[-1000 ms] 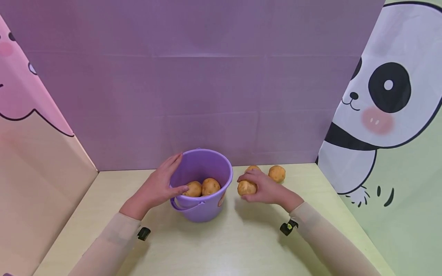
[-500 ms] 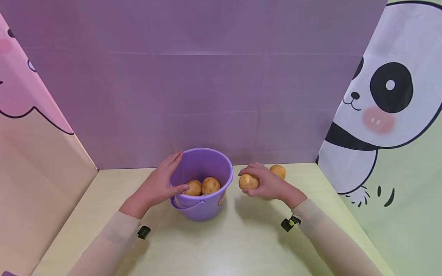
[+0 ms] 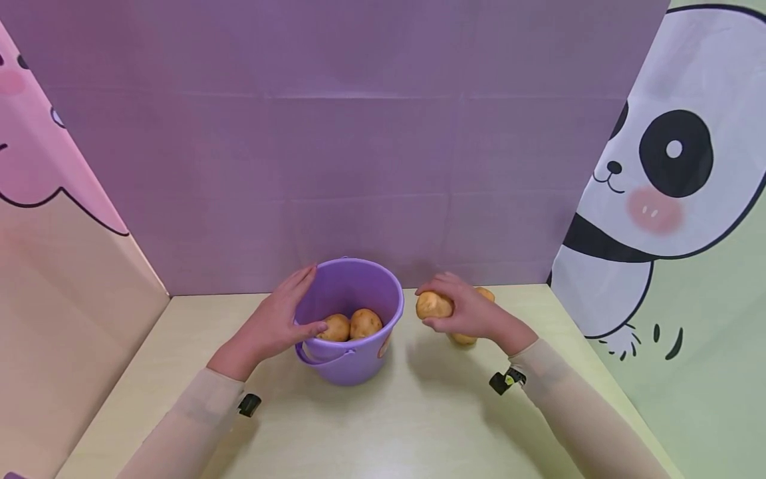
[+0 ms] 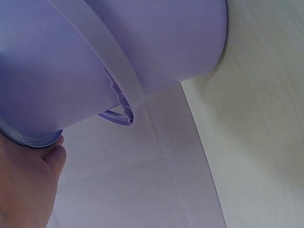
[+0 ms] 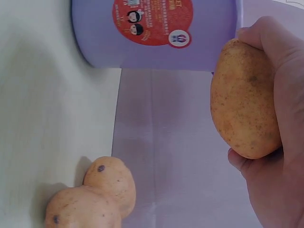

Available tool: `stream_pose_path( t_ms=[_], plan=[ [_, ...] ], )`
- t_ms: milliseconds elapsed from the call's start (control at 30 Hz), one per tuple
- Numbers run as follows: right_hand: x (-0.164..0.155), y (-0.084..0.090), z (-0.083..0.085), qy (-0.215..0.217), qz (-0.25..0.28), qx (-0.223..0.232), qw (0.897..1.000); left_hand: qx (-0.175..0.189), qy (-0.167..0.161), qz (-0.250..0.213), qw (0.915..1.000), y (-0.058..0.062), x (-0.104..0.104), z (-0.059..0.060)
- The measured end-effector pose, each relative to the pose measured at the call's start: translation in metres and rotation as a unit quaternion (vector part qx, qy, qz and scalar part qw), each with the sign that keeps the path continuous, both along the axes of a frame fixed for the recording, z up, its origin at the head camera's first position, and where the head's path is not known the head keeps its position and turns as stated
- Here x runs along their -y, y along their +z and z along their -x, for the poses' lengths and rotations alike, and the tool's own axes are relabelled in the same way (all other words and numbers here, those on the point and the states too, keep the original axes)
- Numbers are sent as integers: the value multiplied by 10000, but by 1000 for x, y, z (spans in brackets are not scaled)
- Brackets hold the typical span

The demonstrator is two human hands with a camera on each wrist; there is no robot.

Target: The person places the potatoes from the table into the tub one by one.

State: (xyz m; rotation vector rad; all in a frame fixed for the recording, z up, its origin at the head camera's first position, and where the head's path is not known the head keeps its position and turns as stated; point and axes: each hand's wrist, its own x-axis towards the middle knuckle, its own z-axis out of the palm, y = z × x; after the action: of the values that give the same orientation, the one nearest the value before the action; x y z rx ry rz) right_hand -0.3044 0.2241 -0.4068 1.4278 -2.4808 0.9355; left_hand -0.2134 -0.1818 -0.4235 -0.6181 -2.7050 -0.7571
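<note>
In the head view a purple bucket (image 3: pixel 350 366) stands upright on the table, with two potatoes, a left one (image 3: pixel 336 328) and a right one (image 3: pixel 366 324), inside. My left hand (image 3: pixel 272 326) holds the bucket's rim from the left, thumb across the front edge and fingers toward the back. To the bucket's right, my right hand (image 3: pixel 467 309) grips a potato (image 3: pixel 433 306) above the table. The right wrist view shows this potato (image 5: pixel 247 102) between thumb and fingers. Two more potatoes, a front one (image 3: pixel 463 339) and a back one (image 3: pixel 486 293), lie partly hidden by that hand.
A pale wood table (image 3: pixel 371 432) carries everything. Behind it rises a purple wall (image 3: pixel 365 146), with a panda-printed panel (image 3: pixel 676 199) at the right and a pink and beige panel (image 3: pixel 60 266) at the left. The bucket's handle (image 3: pixel 326 359) hangs down in front.
My right hand has lifted its potato off the table, moving up and slightly right. A potato beneath that hand now shows. The left hand and bucket have stayed in place.
</note>
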Motion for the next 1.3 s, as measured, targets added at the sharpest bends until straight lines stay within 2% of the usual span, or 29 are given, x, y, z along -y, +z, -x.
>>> stream_pose_path(
  t_ms=[633, 1300],
  plan=[
    [16, 23, 2, 301, 178, -187, 9992, 40, 29, -1, 10000, 1, -1, -1],
    [47, 41, 4, 648, 73, -473, 9968, 41, 13, -38, 10000, 1, -1, 0]
  ],
)
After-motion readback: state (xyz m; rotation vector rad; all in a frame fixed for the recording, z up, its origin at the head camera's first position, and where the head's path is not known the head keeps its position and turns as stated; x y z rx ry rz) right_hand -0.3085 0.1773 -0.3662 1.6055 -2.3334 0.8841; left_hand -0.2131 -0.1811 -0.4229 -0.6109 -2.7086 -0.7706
